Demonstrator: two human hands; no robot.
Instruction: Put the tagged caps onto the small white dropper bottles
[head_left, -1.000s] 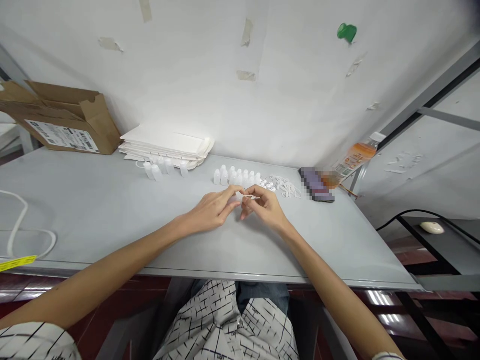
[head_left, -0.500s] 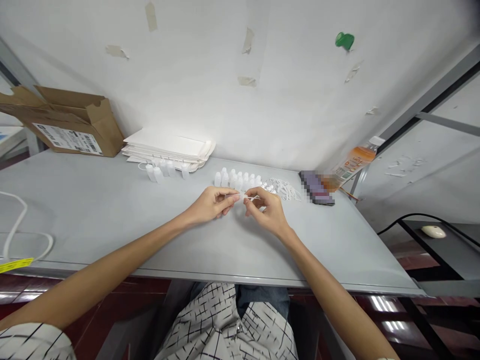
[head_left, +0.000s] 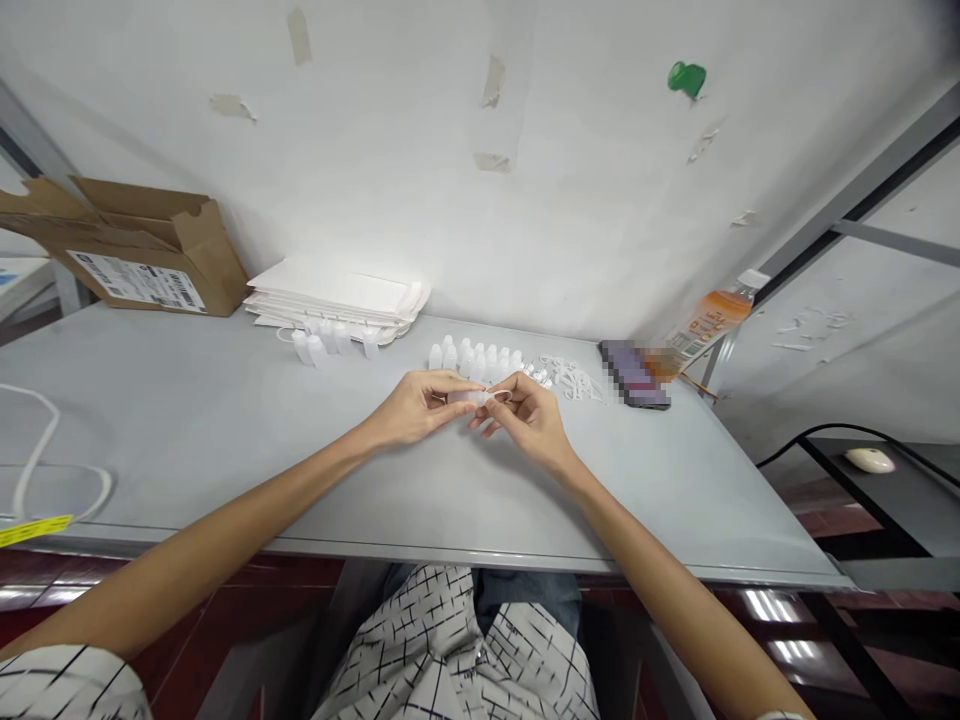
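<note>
Between the thumb and fingers of my left hand (head_left: 414, 408) lies a small translucent white bottle (head_left: 463, 397), held sideways with its neck to the right. My right hand (head_left: 531, 415) pinches a thin white looped strap (head_left: 502, 394) at the neck end of that bottle. Both sets of fingertips nearly meet there and partly cover it. Just behind my hands stand several more small white bottles (head_left: 480, 358) in rows. A loose pile of white looped straps (head_left: 574, 380) lies to the right of them.
Farther left, several small bottles (head_left: 313, 350) stand before a stack of white envelopes (head_left: 337, 290). An open cardboard box (head_left: 165, 255) sits at the back left. On the right are a phone (head_left: 634, 375) and an orange drink bottle (head_left: 705, 325). A white cable (head_left: 34, 455) lies front left.
The bottle held sideways in my left hand now shows more clearly. The strap in my right hand now appears as a loop by its neck, and my lower right fingers reach farther left.
</note>
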